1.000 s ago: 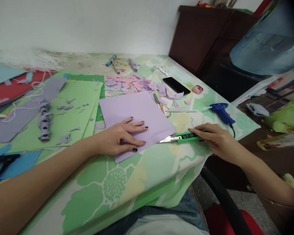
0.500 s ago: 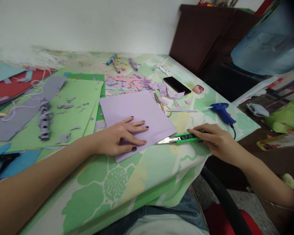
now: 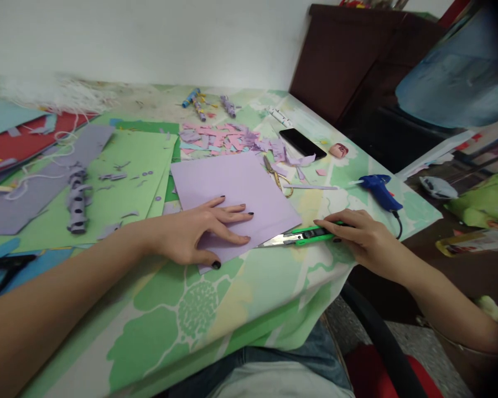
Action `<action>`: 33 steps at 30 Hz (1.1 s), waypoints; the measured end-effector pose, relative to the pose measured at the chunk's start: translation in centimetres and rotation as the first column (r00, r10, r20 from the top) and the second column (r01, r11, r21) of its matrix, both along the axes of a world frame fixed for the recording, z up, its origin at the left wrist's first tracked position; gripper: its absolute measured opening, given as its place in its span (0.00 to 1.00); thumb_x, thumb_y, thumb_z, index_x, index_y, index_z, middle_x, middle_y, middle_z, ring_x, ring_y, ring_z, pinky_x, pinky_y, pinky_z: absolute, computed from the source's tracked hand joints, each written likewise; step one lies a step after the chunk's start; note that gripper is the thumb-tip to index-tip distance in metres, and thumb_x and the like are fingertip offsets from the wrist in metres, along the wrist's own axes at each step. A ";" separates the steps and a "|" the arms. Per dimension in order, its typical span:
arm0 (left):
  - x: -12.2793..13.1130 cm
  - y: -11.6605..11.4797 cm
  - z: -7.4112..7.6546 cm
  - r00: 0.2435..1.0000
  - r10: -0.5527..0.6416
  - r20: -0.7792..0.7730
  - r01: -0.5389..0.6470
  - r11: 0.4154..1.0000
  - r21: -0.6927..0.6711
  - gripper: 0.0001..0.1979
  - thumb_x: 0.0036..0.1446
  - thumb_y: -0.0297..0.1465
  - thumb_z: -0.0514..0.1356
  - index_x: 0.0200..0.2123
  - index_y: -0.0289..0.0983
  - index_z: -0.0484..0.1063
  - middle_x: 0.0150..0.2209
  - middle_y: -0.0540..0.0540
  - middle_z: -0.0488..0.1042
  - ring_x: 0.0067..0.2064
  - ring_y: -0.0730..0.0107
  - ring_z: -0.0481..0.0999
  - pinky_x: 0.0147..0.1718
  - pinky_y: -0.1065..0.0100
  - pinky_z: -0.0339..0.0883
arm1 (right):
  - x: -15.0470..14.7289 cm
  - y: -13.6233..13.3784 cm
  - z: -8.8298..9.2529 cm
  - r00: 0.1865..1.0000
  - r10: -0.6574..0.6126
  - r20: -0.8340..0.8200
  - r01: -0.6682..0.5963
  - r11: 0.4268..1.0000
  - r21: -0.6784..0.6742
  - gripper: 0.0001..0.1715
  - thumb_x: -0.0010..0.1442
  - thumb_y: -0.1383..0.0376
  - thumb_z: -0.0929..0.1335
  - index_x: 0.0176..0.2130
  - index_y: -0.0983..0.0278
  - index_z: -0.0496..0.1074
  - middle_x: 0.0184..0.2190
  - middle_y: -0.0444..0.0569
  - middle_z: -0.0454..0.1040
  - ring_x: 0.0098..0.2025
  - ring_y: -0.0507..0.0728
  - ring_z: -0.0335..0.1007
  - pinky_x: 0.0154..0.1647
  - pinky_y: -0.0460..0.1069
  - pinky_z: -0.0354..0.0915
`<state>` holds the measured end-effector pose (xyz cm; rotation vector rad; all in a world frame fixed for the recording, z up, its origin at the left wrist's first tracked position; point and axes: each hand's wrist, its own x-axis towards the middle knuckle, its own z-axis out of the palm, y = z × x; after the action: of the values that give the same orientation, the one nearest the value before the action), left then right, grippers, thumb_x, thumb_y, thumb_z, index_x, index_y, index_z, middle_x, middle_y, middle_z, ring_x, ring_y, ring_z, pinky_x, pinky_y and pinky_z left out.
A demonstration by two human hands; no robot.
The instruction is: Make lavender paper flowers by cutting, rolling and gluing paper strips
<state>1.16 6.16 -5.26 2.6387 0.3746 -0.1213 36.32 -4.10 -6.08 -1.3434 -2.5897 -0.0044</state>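
the left hand (image 3: pixel 191 232) lies flat, fingers spread wide, on the purple sheet (image 3: pixel 228 179), which rests on the worktop (image 3: pixel 240 315); the right hand (image 3: pixel 365 237) is closed round the green cutter (image 3: pixel 311 235), its blade along the sheet's near edge; the scissors (image 3: pixel 274 170) lie just beside the sheet's right side; the phone (image 3: pixel 302 143) and paper scraps (image 3: pixel 219 139) lie beyond; the glue gun (image 3: pixel 377 190) sits farther right; a spotted roll (image 3: pixel 78 204) lies to the left on green paper (image 3: pixel 135 160)

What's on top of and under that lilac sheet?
The left hand lies spread on the lilac sheet. Tablecloth shows along its near edge; whatever lies directly beneath is hidden.
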 end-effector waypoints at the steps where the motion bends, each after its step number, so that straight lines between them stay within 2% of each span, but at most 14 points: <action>1: 0.0 0.0 0.1 1.000 0.001 -0.008 -0.001 1.000 -0.006 0.30 0.51 0.35 0.63 0.58 0.49 0.63 0.68 0.47 0.46 0.68 0.52 0.44 0.62 0.42 0.30 | -0.1 0.0 0.0 1.000 0.003 0.002 -0.003 1.000 -0.001 0.29 0.60 0.78 0.56 0.56 0.61 0.65 0.47 0.55 0.71 0.47 0.61 0.67 0.45 0.57 0.62; 5: -0.2 0.0 0.2 1.000 0.001 -0.023 -0.002 1.000 -0.031 0.33 0.50 0.37 0.65 0.59 0.51 0.61 0.68 0.46 0.44 0.68 0.48 0.43 0.61 0.40 0.30 | -0.4 0.0 0.1 1.000 0.010 -0.006 -0.010 1.000 0.007 0.29 0.60 0.78 0.56 0.56 0.61 0.65 0.47 0.55 0.71 0.47 0.61 0.68 0.45 0.57 0.62; 9: -0.4 0.0 0.5 0.999 0.006 -0.037 -0.008 0.999 -0.049 0.35 0.49 0.35 0.65 0.61 0.51 0.58 0.68 0.45 0.42 0.68 0.46 0.41 0.61 0.39 0.29 | -0.2 0.0 0.1 1.000 0.013 -0.004 -0.013 1.000 0.000 0.30 0.60 0.78 0.56 0.57 0.59 0.65 0.47 0.54 0.71 0.46 0.61 0.68 0.45 0.57 0.62; 19: -0.8 -0.1 0.8 0.997 0.025 -0.076 -0.031 0.997 -0.074 0.38 0.49 0.28 0.64 0.61 0.54 0.55 0.69 0.50 0.40 0.68 0.49 0.37 0.61 0.40 0.28 | -0.3 0.1 0.3 1.000 0.017 0.013 -0.016 1.000 -0.014 0.29 0.61 0.76 0.56 0.57 0.58 0.64 0.48 0.55 0.71 0.47 0.62 0.68 0.44 0.58 0.62; 29: -0.9 0.0 0.4 0.997 0.018 -0.070 -0.022 0.998 -0.055 0.39 0.49 0.30 0.64 0.62 0.55 0.54 0.69 0.50 0.39 0.69 0.51 0.36 0.61 0.40 0.27 | -0.7 0.2 0.4 1.000 0.013 0.014 -0.013 1.000 -0.024 0.30 0.60 0.77 0.57 0.57 0.59 0.65 0.47 0.55 0.71 0.47 0.62 0.69 0.44 0.58 0.64; 33: -1.1 0.2 0.4 0.998 0.003 -0.057 -0.007 0.998 -0.065 0.36 0.48 0.29 0.65 0.60 0.55 0.58 0.69 0.50 0.39 0.68 0.51 0.37 0.61 0.40 0.27 | -0.4 0.0 0.4 1.000 0.009 -0.001 -0.009 0.999 -0.032 0.29 0.60 0.76 0.56 0.57 0.58 0.66 0.48 0.55 0.71 0.47 0.62 0.69 0.45 0.58 0.64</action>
<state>0.10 6.32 -4.87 2.5737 0.3898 -0.2040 35.87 -4.06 -5.72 -1.3428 -2.6058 0.0392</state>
